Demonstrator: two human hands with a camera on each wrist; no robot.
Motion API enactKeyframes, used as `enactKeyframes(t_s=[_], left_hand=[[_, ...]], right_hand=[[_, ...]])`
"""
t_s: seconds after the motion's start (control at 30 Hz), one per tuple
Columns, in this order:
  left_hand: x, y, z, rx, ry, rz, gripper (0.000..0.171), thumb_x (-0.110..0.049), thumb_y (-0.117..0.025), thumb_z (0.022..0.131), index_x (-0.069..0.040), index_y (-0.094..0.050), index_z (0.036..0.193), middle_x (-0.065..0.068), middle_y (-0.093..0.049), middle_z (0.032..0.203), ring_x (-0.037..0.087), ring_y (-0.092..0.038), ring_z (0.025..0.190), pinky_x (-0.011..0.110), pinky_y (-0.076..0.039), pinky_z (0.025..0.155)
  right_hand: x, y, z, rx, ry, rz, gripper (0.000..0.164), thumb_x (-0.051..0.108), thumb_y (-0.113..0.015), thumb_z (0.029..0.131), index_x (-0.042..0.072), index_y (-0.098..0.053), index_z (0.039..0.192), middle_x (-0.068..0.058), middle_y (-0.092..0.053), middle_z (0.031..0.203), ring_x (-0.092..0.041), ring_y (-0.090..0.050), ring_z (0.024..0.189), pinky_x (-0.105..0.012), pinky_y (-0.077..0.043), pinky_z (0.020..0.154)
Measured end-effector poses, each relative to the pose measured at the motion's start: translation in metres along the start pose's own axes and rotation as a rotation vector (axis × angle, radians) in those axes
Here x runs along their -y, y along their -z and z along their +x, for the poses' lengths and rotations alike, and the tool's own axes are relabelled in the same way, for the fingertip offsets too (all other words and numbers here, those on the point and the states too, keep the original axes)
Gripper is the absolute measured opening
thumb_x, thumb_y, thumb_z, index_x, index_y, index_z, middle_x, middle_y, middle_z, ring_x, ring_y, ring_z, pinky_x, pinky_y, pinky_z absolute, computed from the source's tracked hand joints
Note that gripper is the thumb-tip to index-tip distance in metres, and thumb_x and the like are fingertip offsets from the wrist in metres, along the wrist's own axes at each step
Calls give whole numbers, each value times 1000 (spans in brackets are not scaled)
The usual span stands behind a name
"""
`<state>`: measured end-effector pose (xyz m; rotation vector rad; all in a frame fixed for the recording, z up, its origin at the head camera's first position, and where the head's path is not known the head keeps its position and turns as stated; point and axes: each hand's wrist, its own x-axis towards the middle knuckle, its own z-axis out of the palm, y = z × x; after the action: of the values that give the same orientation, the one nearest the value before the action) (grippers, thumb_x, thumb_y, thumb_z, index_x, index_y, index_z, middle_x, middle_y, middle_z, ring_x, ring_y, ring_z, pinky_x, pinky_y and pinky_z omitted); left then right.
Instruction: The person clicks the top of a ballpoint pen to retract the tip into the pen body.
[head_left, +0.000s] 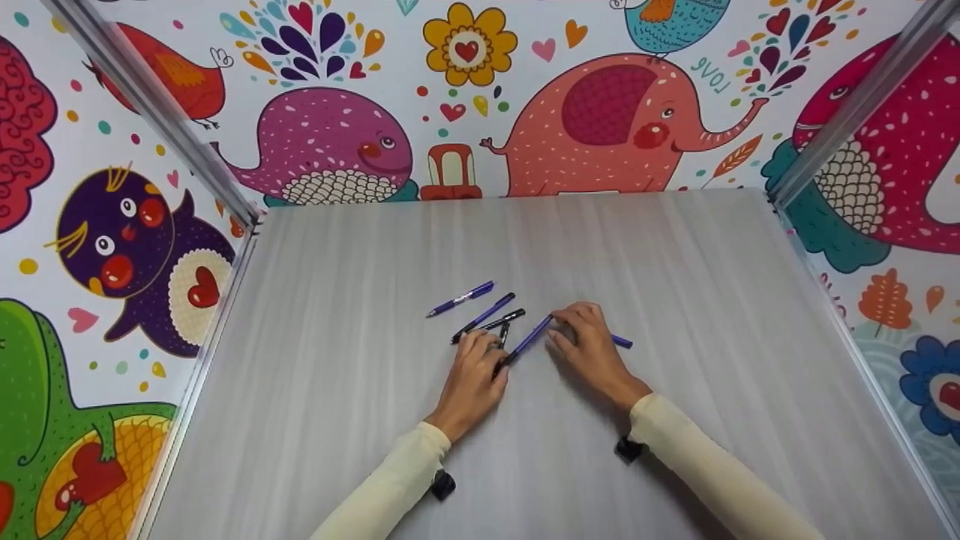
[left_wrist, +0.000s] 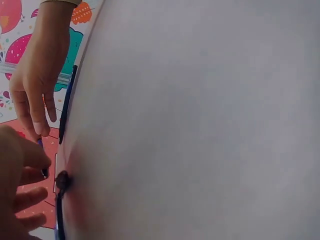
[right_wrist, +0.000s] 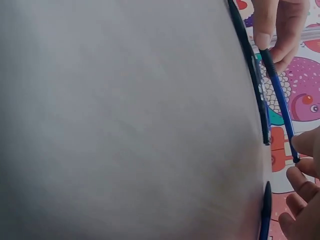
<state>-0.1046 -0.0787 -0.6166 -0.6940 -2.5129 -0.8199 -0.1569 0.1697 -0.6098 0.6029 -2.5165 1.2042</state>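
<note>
A blue pen with a dark grip (head_left: 531, 339) spans the gap between my two hands. My left hand (head_left: 472, 375) pinches its dark end between thumb and finger. At the other end, the thumb and fingertips of my right hand (head_left: 589, 345) pinch the blue tip. The right wrist view shows this pen (right_wrist: 281, 102) raised off the table, both ends held. Beyond the left hand lie a clear purple-blue pen (head_left: 460, 298), a blue pen with a black end (head_left: 491, 311) and a black pen (head_left: 511, 316). Another blue pen (head_left: 622, 341) lies partly hidden behind the right hand.
A short black piece (head_left: 505, 330) shows by the left fingers, its rest hidden. The grey wood-grain table (head_left: 337, 270) meets cartoon-printed walls (head_left: 465, 112) at its back and sides. Metal posts (head_left: 157, 112) rise at the back corners.
</note>
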Motion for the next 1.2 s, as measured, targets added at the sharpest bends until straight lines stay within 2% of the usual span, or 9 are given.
enactKeyframes(t_s=[0.13,0.3,0.4,0.77,0.93,1.07,1.2], left_hand=[[-2,-2,7,-26,42,-48,13,1,-84,89,0,-79,101,14,-72,117,35,-62,122,68,-47,113],[-5,-2,15,7,106,-72,14,2,-84,90,0,-80,104,14,-73,116,34,-62,120,53,-49,110],[-6,-2,20,23,130,-76,15,1,-84,91,-1,-81,105,13,-73,118,33,-62,121,49,-50,109],[-9,-3,37,35,160,-98,15,1,-84,92,-1,-80,107,12,-73,119,31,-63,120,47,-52,108],[-11,-7,43,24,148,-100,14,1,-84,92,-1,-80,106,10,-73,117,30,-64,117,45,-54,104],[-13,-9,47,16,149,-108,13,1,-84,92,-1,-80,105,10,-74,115,30,-65,114,44,-55,103],[-16,-10,52,36,175,-133,13,0,-83,94,-1,-80,107,11,-75,116,30,-66,114,44,-55,103]], right_hand=[[2,6,0,-28,10,42,29,1,-83,96,-3,-77,124,-15,-72,116,-36,-57,120,-44,-47,104],[6,15,2,-21,-45,90,32,1,-83,97,0,-76,128,-13,-72,121,-33,-57,123,-40,-46,106],[8,19,4,-16,-83,107,33,3,-82,98,1,-75,131,-13,-72,123,-32,-57,124,-42,-47,107],[10,31,8,-37,-98,117,34,4,-81,99,1,-74,133,-16,-74,124,-34,-60,126,-53,-47,108],[7,36,10,-51,-91,109,35,2,-81,99,-1,-73,133,-15,-74,123,-37,-60,126,-56,-46,108],[6,39,11,-52,-84,113,35,5,-80,101,-2,-72,134,-16,-73,123,-38,-60,126,-57,-46,109],[6,43,13,-61,-86,127,36,5,-80,101,-2,-71,135,-16,-74,124,-37,-61,126,-56,-46,109]])
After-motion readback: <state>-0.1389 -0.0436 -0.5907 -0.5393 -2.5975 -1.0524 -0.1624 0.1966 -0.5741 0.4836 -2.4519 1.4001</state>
